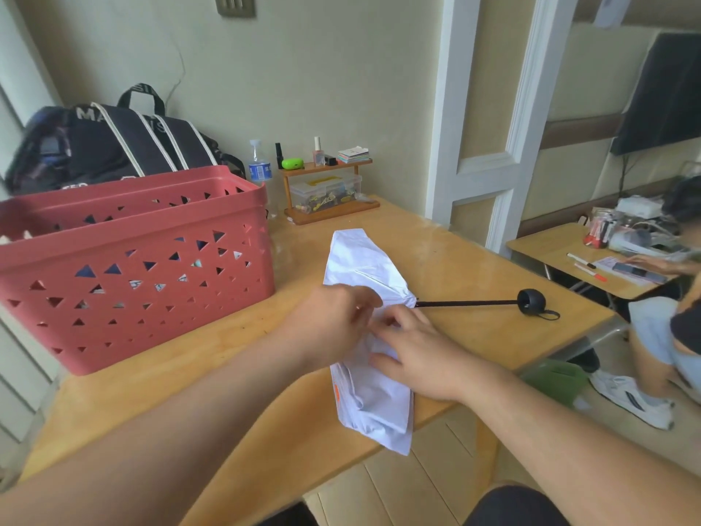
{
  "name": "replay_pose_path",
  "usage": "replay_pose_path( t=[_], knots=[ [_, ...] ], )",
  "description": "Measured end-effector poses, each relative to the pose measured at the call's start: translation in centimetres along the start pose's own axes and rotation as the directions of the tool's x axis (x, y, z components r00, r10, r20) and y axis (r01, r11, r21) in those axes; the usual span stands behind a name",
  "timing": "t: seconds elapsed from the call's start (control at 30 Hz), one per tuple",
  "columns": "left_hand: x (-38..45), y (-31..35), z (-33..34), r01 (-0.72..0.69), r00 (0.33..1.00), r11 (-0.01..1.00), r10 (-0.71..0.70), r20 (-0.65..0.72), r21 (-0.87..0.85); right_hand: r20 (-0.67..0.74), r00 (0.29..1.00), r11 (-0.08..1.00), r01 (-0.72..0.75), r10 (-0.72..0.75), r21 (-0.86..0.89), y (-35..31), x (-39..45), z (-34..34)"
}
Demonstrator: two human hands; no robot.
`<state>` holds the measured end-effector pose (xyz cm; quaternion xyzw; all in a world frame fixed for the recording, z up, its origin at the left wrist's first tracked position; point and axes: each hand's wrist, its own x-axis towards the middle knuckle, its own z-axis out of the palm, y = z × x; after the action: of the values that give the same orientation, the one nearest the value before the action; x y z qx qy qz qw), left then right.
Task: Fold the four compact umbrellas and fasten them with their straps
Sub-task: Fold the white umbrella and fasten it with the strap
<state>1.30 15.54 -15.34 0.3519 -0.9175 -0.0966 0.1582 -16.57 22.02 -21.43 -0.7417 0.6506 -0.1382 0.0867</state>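
A white compact umbrella (360, 267) lies on the wooden table (474, 260), its loose canopy spread from the far middle to the near edge. Its thin black shaft (466, 303) sticks out to the right and ends in a round black handle (531, 301) with a wrist loop. My left hand (333, 320) pinches the white fabric where the canopy meets the shaft. My right hand (417, 351) rests on the canopy just beside it, fingers curled into the folds. Coloured fabric shows through the holes of the red basket (132, 275); what it is I cannot tell.
The red basket stands on the left half of the table. Behind it lies a black bag (113, 142). A water bottle (260, 167) and a small wooden shelf (326, 187) stand at the wall. A seated person (675, 290) is at a second desk on the right.
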Motion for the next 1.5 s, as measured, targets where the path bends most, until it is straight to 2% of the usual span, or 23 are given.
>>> replay_pose_path(
  t=[0.1,0.17,0.27,0.33,0.37,0.4,0.43,0.47,0.5,0.53,0.7,0.8,0.83,0.9,0.93,0.97,1.0,1.03,1.13,1.2,1.27,1.37,1.5],
  knots=[
    [0.3,-2.3,4.0,-0.115,0.99,0.982,0.101,0.098,0.15,0.164,0.986,0.99,-0.018,0.042,-0.142,-0.6,-1.4,-0.3],
    [-0.4,-2.7,4.8,-0.096,0.976,0.97,0.048,0.214,0.221,0.266,0.96,0.982,-0.04,0.089,-0.185,-1.0,-3.1,-0.5],
    [-1.5,-2.4,4.6,-0.117,0.924,0.957,0.008,0.382,0.264,0.327,0.941,0.983,-0.025,0.084,-0.18,-1.1,-4.8,-1.2],
    [-1.6,-2.2,4.3,-0.119,0.896,0.954,-0.016,0.443,0.275,0.337,0.939,0.994,-0.033,0.066,-0.101,-0.4,-4.8,-2.3],
    [-1.6,-2.1,4.1,-0.114,0.885,0.953,-0.03,0.464,0.28,0.281,0.957,0.998,-0.062,0.065,-0.019,-0.1,-4.3,-2.8],
    [-1.6,-2.0,4.1,-0.119,0.879,0.951,-0.033,0.476,0.286,0.151,0.985,0.993,-0.094,0.082,0.075,0.3,-3.8,-3.2],
    [-1.6,-1.9,4.2,-0.126,0.877,0.949,-0.028,0.479,0.287,-0.05,0.994,0.985,-0.09,0.099,0.15,0.7,-3.1,-3.2],
    [-1.6,-2.0,4.3,-0.132,0.88,0.948,-0.022,0.475,0.288,-0.25,0.963,0.984,-0.057,0.099,0.172,0.9,-2.3,-3.0],
    [-1.6,-2.2,4.4,-0.135,0.885,0.949,-0.013,0.466,0.283,-0.371,0.926,0.987,-0.017,0.077,0.162,0.9,-1.7,-2.7],
    [-1.6,-2.3,4.6,-0.133,0.892,0.952,-0.007,0.452,0.277,-0.401,0.915,0.989,0.01,0.052,0.151,0.8,-1.3,-2.3],
    [-2.8,-3.1,4.9,-0.14,0.915,0.975,0.061,0.399,0.172,-0.053,0.998,0.997,-0.042,0.045,0.069,1.3,-1.2,-0.5],
    [-3.4,-4.3,2.7,-0.172,0.858,0.982,0.113,0.501,0.074,0.103,0.994,0.997,-0.021,0.029,-0.079,0.7,-2.2,-0.7],
    [-3.0,-4.7,1.3,-0.137,0.845,0.99,0.109,0.523,0.015,0.145,0.989,0.992,-0.009,0.027,-0.123,0.5,-2.5,-0.8],
    [-1.5,-5.1,-1.5,0.043,0.903,0.984,0.037,0.429,-0.173,0.198,0.979,0.986,-0.004,0.037,-0.164,0.3,-2.7,-0.9],
    [-0.1,-5.4,-2.3,0.136,0.953,0.944,-0.041,0.302,-0.301,0.201,0.979,0.986,-0.004,0.039,-0.169,0.3,-2.7,-0.9],
    [1.6,-5.8,-2.7,0.214,0.974,0.893,-0.164,0.157,-0.395,0.197,0.98,0.986,-0.005,0.039,-0.169,0.3,-2.7,-0.9],
    [3.4,-6.3,-2.7,0.278,0.956,0.857,-0.289,0.043,-0.434,0.195,0.98,0.986,-0.003,0.035,-0.166,0.3,-2.6,-0.8],
    [5.2,-6.7,-2.4,0.344,0.92,0.82,-0.392,-0.012,-0.457,0.199,0.979,0.987,0.001,0.032,-0.162,0.4,-2.6,-0.8],
    [9.1,-7.5,-0.9,0.486,0.84,0.675,-0.536,0.085,-0.555,0.206,0.978,0.988,-0.005,0.038,-0.157,0.5,-2.7,-0.7],
    [10.5,-7.1,-0.2,0.512,0.807,0.592,-0.579,0.114,-0.622,0.198,0.979,0.989,-0.006,0.036,-0.149,0.4,-2.8,-0.8],
    [11.4,-6.7,0.3,0.492,0.79,0.562,-0.609,0.069,-0.665,0.191,0.981,0.99,-0.008,0.035,-0.14,0.4,-2.8,-0.8],
    [12.1,-6.0,0.7,0.453,0.761,0.595,-0.647,-0.06,-0.664,0.192,0.981,0.992,-0.011,0.035,-0.127,0.4,-2.7,-0.7],
    [11.9,-4.8,-0.1,0.344,0.772,0.683,-0.596,-0.22,-0.644,0.193,0.981,0.992,-0.009,0.033,-0.125,0.5,-2.6,-0.7]
  ],
)
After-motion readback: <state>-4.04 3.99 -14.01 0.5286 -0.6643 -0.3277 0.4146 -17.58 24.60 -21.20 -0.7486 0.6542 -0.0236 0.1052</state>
